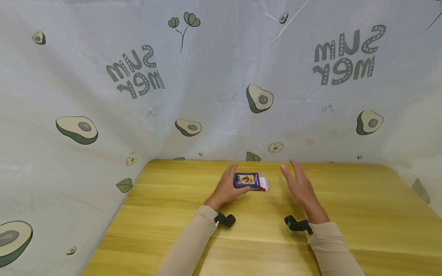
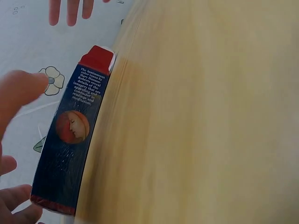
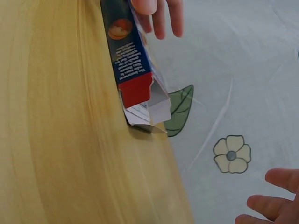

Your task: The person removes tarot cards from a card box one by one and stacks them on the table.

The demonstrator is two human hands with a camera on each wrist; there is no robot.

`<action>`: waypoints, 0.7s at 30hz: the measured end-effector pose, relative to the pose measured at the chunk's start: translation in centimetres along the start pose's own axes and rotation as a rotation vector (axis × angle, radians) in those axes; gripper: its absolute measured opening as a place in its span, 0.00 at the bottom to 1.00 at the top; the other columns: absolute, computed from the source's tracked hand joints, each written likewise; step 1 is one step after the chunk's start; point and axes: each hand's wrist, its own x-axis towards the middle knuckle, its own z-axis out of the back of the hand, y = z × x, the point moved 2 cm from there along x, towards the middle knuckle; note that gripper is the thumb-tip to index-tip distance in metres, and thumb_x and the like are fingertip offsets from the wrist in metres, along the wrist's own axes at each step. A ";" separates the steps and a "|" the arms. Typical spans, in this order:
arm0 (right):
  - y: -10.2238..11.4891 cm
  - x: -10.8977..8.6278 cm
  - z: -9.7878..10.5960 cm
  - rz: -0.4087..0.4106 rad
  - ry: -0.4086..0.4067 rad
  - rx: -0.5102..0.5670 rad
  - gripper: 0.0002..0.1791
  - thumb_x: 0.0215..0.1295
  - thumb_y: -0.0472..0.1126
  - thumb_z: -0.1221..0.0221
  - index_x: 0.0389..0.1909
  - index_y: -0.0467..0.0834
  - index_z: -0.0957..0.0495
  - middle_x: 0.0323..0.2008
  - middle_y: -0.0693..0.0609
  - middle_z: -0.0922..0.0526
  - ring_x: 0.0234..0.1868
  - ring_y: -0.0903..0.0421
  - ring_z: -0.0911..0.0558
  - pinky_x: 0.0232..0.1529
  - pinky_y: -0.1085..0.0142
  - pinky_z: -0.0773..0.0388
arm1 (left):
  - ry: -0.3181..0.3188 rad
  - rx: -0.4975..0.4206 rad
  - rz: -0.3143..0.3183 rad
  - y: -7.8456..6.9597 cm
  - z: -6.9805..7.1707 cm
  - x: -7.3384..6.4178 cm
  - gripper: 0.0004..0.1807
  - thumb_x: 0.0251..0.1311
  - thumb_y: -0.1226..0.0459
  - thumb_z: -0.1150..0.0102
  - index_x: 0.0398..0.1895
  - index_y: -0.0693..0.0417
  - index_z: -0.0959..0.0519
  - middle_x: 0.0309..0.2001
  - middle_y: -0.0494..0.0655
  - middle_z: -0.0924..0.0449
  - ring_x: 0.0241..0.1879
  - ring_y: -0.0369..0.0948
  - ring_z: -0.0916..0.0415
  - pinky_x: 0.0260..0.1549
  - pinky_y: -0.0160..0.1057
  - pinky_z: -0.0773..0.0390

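Hung at far and left with pale cloth, printed with avocados and mirrored lettering. Below it, yellow wood table. In from near side, in beige sleeves: left hand and right hand. At left, set around the box's left end, relaxed, not clenched, with thumb clear of it in left wrist view; can't tell fingertip contact. At right, holding nothing, fingers apart, away from the box. Between the two, toward table's far edge: card box, lying flat, long sides running left to right. Probably light, thin-walled, stiff along edges but easy to crush; likely slightly slippery from gloss. Best taken across near and far long sides, toward left end, with gentle pinch. Avoid right end, with red flap and white flap sticking out, likely to bend or tear. Coloured mostly dark blue, with yellowish picture panel on top, round picture and small white print on near side. Can't tell contents.
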 end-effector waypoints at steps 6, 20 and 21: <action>-0.5 0.0 -0.5 -0.036 -0.003 0.118 0.43 0.72 0.66 0.64 0.76 0.41 0.57 0.74 0.37 0.52 0.72 0.35 0.50 0.65 0.38 0.50 | 0.031 0.026 -0.032 0.5 -0.8 0.7 0.52 0.52 0.50 0.30 0.76 0.50 0.50 0.75 0.54 0.55 0.74 0.50 0.56 0.65 0.55 0.44; -0.8 0.4 -1.0 -0.038 -0.042 0.212 0.42 0.73 0.64 0.63 0.75 0.38 0.53 0.73 0.37 0.48 0.72 0.37 0.47 0.67 0.42 0.49 | 0.036 0.087 0.006 1.2 -1.7 1.1 0.50 0.52 0.49 0.30 0.75 0.49 0.45 0.76 0.47 0.53 0.75 0.48 0.61 0.66 0.55 0.47; -0.8 0.4 -1.0 -0.041 -0.041 0.213 0.42 0.73 0.64 0.63 0.75 0.38 0.52 0.73 0.37 0.49 0.72 0.37 0.47 0.67 0.42 0.49 | 0.035 0.093 0.005 1.2 -1.7 1.1 0.49 0.52 0.49 0.30 0.74 0.49 0.44 0.75 0.48 0.52 0.75 0.48 0.61 0.66 0.55 0.47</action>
